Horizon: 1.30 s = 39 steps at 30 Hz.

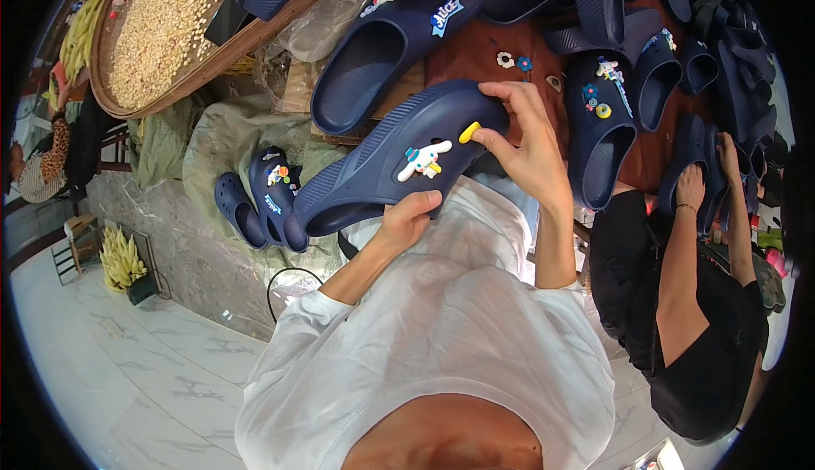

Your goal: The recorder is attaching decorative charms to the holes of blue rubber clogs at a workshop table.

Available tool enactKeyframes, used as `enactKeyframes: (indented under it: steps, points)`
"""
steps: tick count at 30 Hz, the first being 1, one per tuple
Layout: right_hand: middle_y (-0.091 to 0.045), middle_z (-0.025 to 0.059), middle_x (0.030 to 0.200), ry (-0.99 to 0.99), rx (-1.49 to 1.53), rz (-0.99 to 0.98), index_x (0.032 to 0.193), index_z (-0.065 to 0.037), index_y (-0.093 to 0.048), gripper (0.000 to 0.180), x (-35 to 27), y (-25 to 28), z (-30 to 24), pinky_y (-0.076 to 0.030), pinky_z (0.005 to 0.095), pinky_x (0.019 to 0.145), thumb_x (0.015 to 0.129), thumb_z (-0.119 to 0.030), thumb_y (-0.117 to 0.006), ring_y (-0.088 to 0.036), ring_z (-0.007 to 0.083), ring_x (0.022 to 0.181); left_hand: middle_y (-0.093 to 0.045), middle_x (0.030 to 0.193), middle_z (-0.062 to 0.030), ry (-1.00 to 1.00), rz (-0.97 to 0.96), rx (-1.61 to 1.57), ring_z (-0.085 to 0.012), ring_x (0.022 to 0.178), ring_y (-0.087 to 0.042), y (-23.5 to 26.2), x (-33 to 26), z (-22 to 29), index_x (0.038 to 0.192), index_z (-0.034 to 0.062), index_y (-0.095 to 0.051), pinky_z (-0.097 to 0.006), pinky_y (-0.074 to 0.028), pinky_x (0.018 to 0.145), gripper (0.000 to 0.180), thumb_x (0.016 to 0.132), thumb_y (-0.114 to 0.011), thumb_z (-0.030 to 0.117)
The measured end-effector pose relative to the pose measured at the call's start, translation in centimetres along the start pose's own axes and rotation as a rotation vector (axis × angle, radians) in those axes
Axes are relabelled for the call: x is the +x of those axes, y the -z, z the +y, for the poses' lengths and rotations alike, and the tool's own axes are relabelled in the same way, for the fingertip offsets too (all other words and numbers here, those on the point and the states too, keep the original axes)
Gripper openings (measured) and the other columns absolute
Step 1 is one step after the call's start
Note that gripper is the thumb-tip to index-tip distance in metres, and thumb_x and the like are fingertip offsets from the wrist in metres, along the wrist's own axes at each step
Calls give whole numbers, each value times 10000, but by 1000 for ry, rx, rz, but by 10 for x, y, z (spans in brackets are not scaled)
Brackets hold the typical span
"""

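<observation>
A navy clog (373,160) is held tilted in front of my chest, its ridged sole edge up and its toe pointing right. My left hand (406,225) grips its near side, thumb on the upper and the other fingers hidden beneath. My right hand (531,149) is closed around the toe, fingers over the far edge, thumb against a small yellow charm (469,133). A white character charm with a blue hat (418,163) sits on the upper, beside a dark hole. Just beyond lies another decorated navy clog (361,71).
More navy clogs (601,135) cover the brown surface (458,62) ahead and right. A basket of pale kernels (165,33) stands far left, above a small clog pair (263,198) on green sacking. At right, a person in black (705,334) handles clogs.
</observation>
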State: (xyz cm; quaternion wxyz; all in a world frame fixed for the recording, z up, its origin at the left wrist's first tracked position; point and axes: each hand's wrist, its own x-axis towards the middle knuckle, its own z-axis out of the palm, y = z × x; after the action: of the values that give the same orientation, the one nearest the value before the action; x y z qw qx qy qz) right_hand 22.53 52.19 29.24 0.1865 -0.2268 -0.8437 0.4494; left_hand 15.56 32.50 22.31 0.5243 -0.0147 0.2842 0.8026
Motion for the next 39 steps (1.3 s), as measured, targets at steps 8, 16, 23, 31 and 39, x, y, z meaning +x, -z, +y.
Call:
enactKeyframes:
  steps: [8, 16, 23, 31, 39]
  points:
    - [-519, 132, 1173, -20, -25, -43, 1197, -56, -559, 492, 4, 0, -4, -401, 389, 970, 738, -83, -734, -500, 319, 1125, -569, 1180, -57, 107, -62, 22, -154, 1071, -553, 12, -1, 3, 1210, 6, -539, -307, -428, 953, 405, 809, -580, -25]
    - [-547, 109, 1157, 91, -137, 93, 1147, -76, -633, 355, -5, -40, 9, -392, 370, 957, 796, -89, -686, -510, 293, 1120, -503, 1333, -195, 30, 160, -205, -339, 1247, -498, -23, 10, 24, 1359, -34, -386, -458, -371, 1098, 668, 726, -541, 113]
    - [-596, 106, 1041, 40, -16, 283, 1071, -75, -659, 240, 2, -17, 43, -461, 351, 820, 833, -43, -641, -567, 297, 965, -523, 1316, -212, 18, 317, -331, -364, 1208, -530, -12, 15, 26, 1297, -30, -453, -515, -404, 1057, 573, 769, -553, 169]
    - [-579, 66, 1067, 151, -438, 220, 1028, -111, -673, 247, 11, -13, 86, -391, 405, 871, 788, -158, -708, -501, 287, 1077, -539, 1300, -225, 22, 287, -463, -387, 1194, -536, -10, 31, 33, 1245, -39, -496, -541, -396, 1053, 486, 809, -535, 171]
    - [-580, 89, 1109, 127, -591, 270, 1060, -93, -665, 242, 17, -14, 106, -386, 414, 905, 822, -133, -679, -504, 309, 1080, -561, 1254, -216, -13, 446, -305, -373, 1135, -577, -25, 44, 32, 1236, -39, -487, -521, -442, 1013, 472, 810, -529, 158]
